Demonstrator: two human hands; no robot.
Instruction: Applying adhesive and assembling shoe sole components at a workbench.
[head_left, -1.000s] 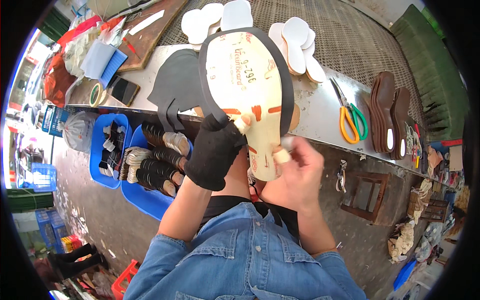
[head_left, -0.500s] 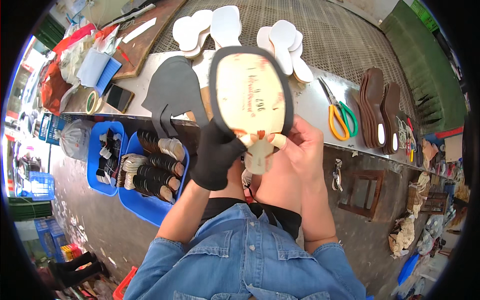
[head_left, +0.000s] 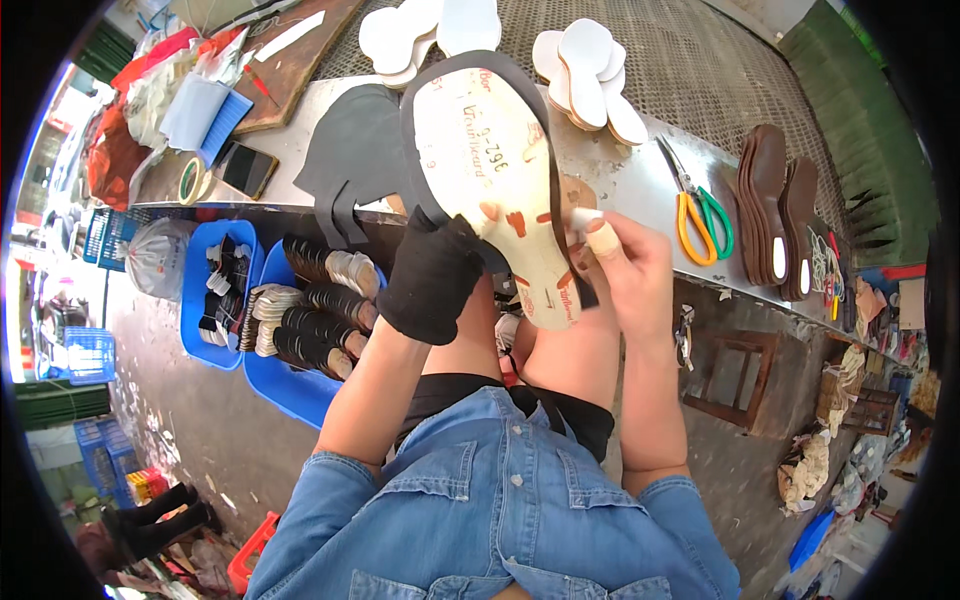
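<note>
A cream insole board point(head_left: 485, 160) with a black edge is held up in front of me, its wide end away and its narrow end toward my lap. Red marks and print cover its face. My left hand point(head_left: 432, 275), in a black fingerless glove, grips its left side with the bare thumb on the face. My right hand point(head_left: 635, 265), with pale tape round the thumb and a fingertip, is closed at the right edge, by the black border; slight blur covers the fingertips. Behind the board, a black leather sheet point(head_left: 355, 140) lies on the metal bench point(head_left: 640, 190).
White insoles point(head_left: 585, 60) lie along the far side. Orange-and-green-handled scissors point(head_left: 695, 210), brown insoles point(head_left: 765, 205), a phone point(head_left: 247, 170) and a tape roll point(head_left: 194, 182) rest on the bench. Blue bins point(head_left: 290, 390) of stacked parts stand below left, a wooden stool point(head_left: 735, 380) below right.
The insole has tilted and swung so its narrow end shows fully. My left hand has slid up its side; my right hand has moved from the waist's face to the right edge.
</note>
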